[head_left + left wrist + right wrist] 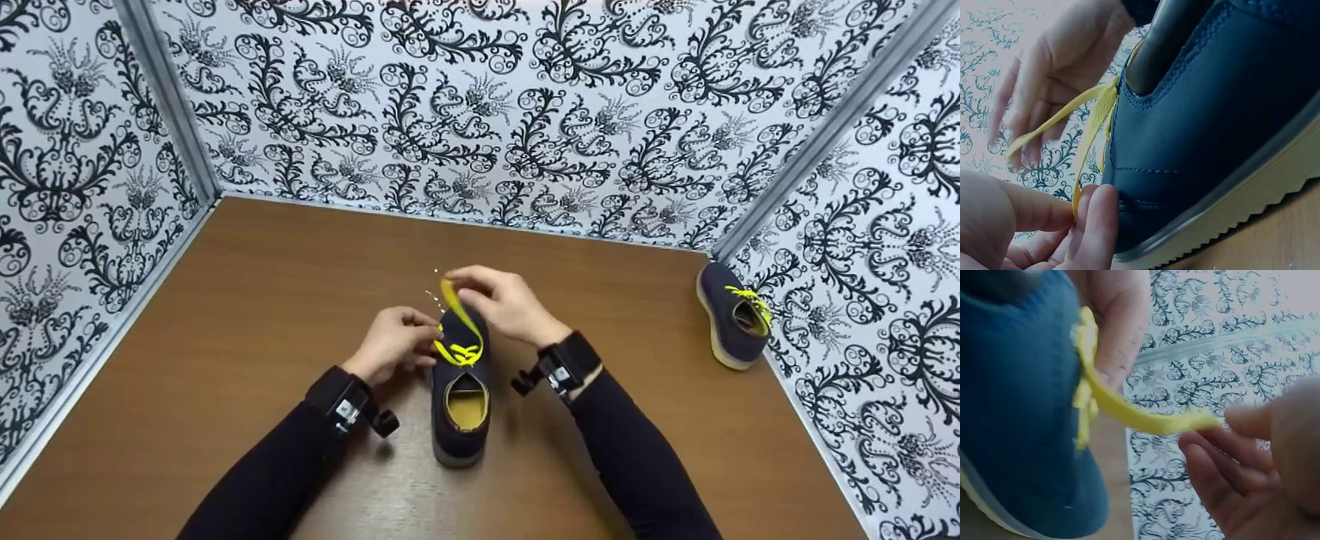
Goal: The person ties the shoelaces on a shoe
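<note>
A dark navy shoe (459, 446) with a thick pale sole stands upright on the table, its toe away from me. Its yellow shoelace (459, 354) is crossed over at the top of the tongue, with two loose ends. On the toe's left side my left hand (394, 341) pinches one lace end (1081, 163) between thumb and fingertips, close to the shoe's side. Above the toe, on the right, my right hand (514, 304) holds the other lace end (1145, 422) at its fingertips, and that lace bows upward in a curve.
Another navy shoe (731, 330) with yellow laces stands at the right, near the side wall. Patterned white panels (465, 112) with black scrolls enclose the brown table (300, 255) at the back and both sides.
</note>
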Demonstrator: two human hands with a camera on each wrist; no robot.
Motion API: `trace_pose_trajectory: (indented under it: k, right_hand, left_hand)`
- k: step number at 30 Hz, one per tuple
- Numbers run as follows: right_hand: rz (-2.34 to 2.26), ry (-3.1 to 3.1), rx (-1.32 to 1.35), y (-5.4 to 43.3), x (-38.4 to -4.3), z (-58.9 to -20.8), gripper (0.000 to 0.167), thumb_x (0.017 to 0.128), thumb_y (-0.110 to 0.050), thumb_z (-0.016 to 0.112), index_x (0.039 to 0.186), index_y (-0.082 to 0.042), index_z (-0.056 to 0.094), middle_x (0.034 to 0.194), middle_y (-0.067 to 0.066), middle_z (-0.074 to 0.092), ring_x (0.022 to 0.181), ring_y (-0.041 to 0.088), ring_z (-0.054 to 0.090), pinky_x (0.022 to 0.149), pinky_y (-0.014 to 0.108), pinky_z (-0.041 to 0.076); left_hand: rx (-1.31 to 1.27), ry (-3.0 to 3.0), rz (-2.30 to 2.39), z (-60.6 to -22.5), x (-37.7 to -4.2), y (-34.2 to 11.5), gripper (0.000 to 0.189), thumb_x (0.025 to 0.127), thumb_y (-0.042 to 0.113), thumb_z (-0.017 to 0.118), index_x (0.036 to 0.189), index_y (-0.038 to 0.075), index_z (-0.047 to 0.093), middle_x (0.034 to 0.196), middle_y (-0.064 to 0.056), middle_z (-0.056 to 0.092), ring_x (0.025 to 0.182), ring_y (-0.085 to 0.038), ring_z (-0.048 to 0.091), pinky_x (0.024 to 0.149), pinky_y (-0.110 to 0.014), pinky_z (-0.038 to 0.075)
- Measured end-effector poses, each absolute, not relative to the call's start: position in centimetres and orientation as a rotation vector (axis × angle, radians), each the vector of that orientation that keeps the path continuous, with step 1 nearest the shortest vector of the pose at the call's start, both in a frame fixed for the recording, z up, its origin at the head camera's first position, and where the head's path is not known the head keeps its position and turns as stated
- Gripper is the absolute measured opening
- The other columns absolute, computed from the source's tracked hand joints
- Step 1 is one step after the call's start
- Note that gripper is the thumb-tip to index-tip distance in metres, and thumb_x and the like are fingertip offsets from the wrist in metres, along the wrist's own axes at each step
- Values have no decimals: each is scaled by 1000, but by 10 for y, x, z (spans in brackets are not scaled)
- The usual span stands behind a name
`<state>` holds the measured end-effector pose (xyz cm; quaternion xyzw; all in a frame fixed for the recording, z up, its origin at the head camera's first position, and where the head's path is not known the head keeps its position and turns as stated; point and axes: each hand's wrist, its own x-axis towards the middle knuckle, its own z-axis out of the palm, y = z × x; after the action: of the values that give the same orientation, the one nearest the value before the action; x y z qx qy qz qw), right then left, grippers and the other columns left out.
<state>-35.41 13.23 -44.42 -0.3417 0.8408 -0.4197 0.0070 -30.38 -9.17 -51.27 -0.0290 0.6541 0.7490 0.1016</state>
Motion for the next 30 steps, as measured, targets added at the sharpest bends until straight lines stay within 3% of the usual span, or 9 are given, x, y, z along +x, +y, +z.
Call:
trace_pose_trajectory:
  k: [4, 10, 14, 17, 24, 30]
  right_hand:
    - [-1291, 2593, -1066, 141, -350, -455, 34, 115, -13, 62, 148, -10, 70, 144, 13, 73, 130, 24, 71, 110, 40, 57]
    - [-1554, 2509, -826, 165, -344, -485, 28, 112, -11, 66, 136, 4, 72, 126, 20, 78, 118, 40, 73, 103, 48, 60]
    - [-1602, 2489, -760, 172, -341, -494, 23, 110, -11, 70, 125, 5, 76, 114, 20, 81, 110, 48, 73, 93, 39, 62]
    - [-1525, 2525, -777, 171, -338, -494, 20, 109, -14, 72, 120, 1, 80, 109, 14, 81, 106, 44, 74, 87, 28, 58]
    - [-1375, 2568, -827, 164, -330, -484, 19, 107, -27, 77, 114, -11, 84, 102, -2, 78, 90, 18, 66, 79, 31, 54]
    - [-1332, 2562, -873, 164, -322, -480, 16, 106, -26, 77, 114, -13, 83, 102, -3, 77, 90, 21, 68, 81, 34, 55]
  left_hand:
    - [-89, 1941, 2200, -514, -305, -91, 20, 95, 0, 79, 111, -10, 72, 100, -20, 76, 76, -22, 78, 62, -33, 66]
    - [-104, 1930, 2204, -514, -305, -90, 19, 93, -1, 82, 107, -8, 71, 96, -19, 75, 73, -20, 77, 60, -32, 66]
    - [-108, 1930, 2211, -515, -303, -92, 19, 94, -2, 82, 108, -9, 71, 99, -20, 75, 73, -20, 77, 61, -32, 66]
    - [-116, 1940, 2209, -516, -300, -94, 19, 95, -1, 81, 109, -9, 71, 101, -20, 75, 75, -21, 77, 62, -33, 66]
    - [-128, 1924, 2242, -516, -301, -94, 20, 96, -1, 81, 110, -9, 69, 100, -19, 76, 74, -20, 76, 63, -32, 66]
    - [-103, 1929, 2234, -515, -303, -92, 18, 95, -2, 81, 107, -9, 70, 97, -18, 76, 73, -20, 77, 61, -31, 66]
